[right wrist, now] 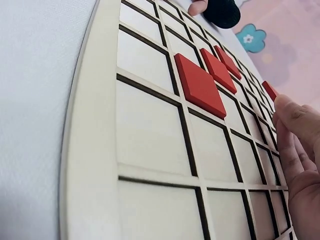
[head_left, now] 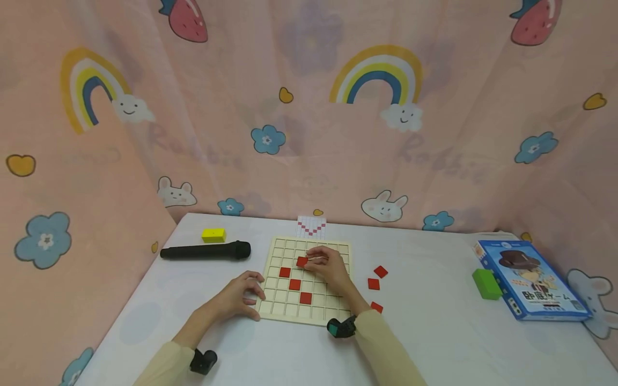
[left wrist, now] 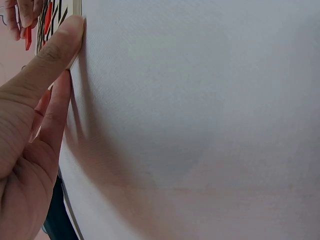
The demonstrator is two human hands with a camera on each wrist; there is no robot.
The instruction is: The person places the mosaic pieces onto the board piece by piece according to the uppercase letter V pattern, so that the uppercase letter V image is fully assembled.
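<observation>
A red square tile (head_left: 302, 261) is pinched by the right hand (head_left: 330, 268) over an upper-middle cell of the cream grid board (head_left: 333, 311), at the frame's centre. The board's lower-left edge is touched by the left hand (head_left: 240, 296), its fingers (head_left: 255, 279) loosely curled, clamped on nothing. Three loose red tiles (head_left: 374, 283) lie on the table (head_left: 434, 332) right of the board.

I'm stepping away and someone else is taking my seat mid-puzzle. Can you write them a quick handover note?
Left hand: fingers curled on the board's left edge, steadying it.
Right hand: fingertips on a red tile in the board's upper rows.
Done: three more tiles sit in cells at.
Left: three loose tiles lie on the table right of the board. Pattern card stands behind the board.
</observation>
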